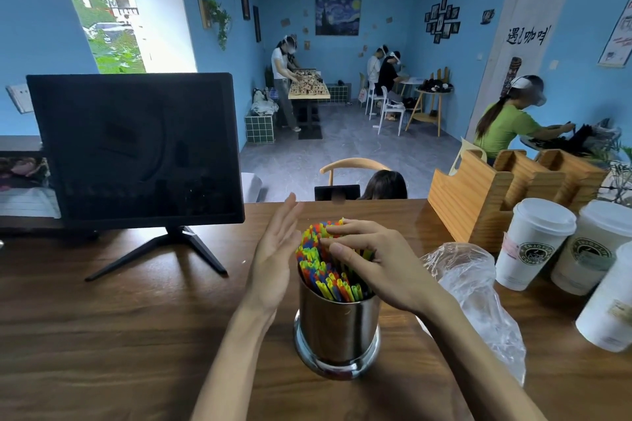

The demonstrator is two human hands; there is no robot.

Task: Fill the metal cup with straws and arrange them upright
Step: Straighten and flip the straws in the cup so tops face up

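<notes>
Head view: the metal cup (338, 328) stands upright on the wooden counter (136, 335), well back from the near edge and short of the far edge, packed with coloured straws (319, 261) that stand roughly upright, some leaning away. The left hand (273, 263) is flat, fingers straight, palm against the bundle's left side, holding nothing. The right hand (371, 258) lies over the straw tops, fingers bent onto them; whether it pinches any cannot be told. Open counter lies left of the cup up to the monitor (135, 147) stand. Right of it, a clear plastic bag (478, 297) lies close by, then paper cups (533, 243) and a wooden holder (485, 202)
</notes>
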